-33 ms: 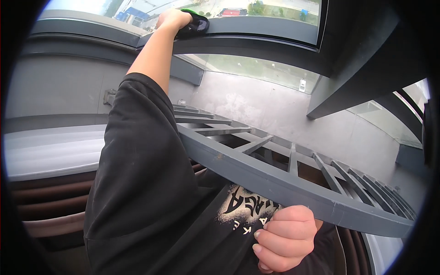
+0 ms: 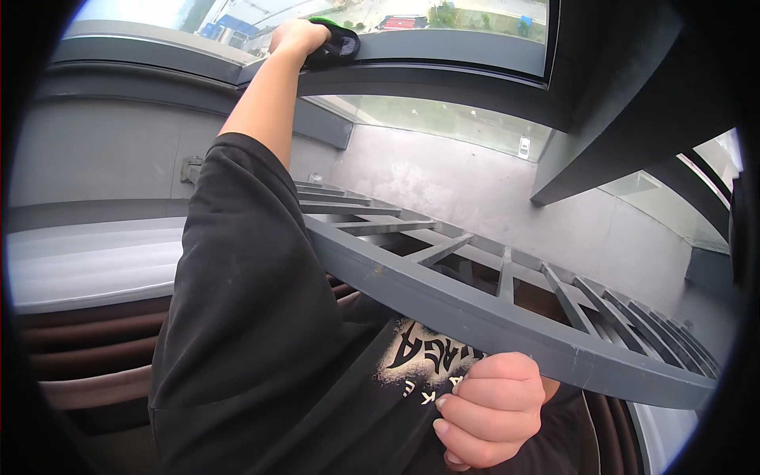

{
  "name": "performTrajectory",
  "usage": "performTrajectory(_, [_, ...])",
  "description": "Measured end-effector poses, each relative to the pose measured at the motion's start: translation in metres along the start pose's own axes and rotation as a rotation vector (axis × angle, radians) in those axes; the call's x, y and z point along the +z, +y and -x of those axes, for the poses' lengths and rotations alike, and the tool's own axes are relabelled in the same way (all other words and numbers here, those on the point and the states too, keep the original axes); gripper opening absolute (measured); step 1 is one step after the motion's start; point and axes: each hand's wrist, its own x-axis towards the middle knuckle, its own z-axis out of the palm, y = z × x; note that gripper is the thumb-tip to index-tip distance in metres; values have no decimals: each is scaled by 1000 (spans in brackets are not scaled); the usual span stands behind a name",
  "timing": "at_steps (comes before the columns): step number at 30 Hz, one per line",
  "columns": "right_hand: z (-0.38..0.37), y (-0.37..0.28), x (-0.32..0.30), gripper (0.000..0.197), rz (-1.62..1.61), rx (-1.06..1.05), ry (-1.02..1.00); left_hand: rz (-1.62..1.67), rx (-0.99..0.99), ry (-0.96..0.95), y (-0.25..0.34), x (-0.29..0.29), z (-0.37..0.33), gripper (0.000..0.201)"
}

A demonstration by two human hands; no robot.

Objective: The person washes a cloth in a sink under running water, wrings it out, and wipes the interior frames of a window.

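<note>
Pad (image 2: 342, 45) in left grip (image 2: 298, 36), extending rightward

Left hand (image 2: 299, 36) way up at the window frame (image 2: 451, 49), handheld tool (image 2: 340, 44) at its right side, railing (image 2: 443, 299) running between shirt (image 2: 253, 309) and ledge (image 2: 443, 170), right hand (image 2: 492, 412) this side of the railing, curtain (image 2: 95, 340) low left, beam (image 2: 633, 111) upper right.

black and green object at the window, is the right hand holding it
No, the left hand grips the black and green object, while the right hand is curled near the gray railing.
</note>
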Motion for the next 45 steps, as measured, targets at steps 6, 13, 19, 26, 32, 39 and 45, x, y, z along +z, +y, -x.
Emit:
performTrajectory(6, [0, 1, -6, 8, -41, -8, 17, 1197, 48, 288, -13, 10, 25, 31])
performTrajectory(13, [7, -5, -9, 15, -20, 43, -119, 1713, -33, 484, -10, -14, 44, 35])
performTrajectory(19, [13, -1, -2, 14, 136, 27, -106, 1736, 274, 463, -9, -26, 84, 29])
performTrajectory(26, [18, -1, 3, 8, 298, -14, -117, 1622, 807, 350, -22, -61, 208, 41])
performTrajectory(32, [24, 2, 12, 23, 380, -56, -108, 1707, 842, 122, -28, -20, 273, 40])
performTrajectory(39, [83, -62, -17, 7, 772, 239, -79, 1892, 994, 16, -75, -26, 178, 40])
performTrajectory(45, [205, -107, -25, 20, 1031, 733, 512, 1697, 432, 59, -121, -17, 45, 28])
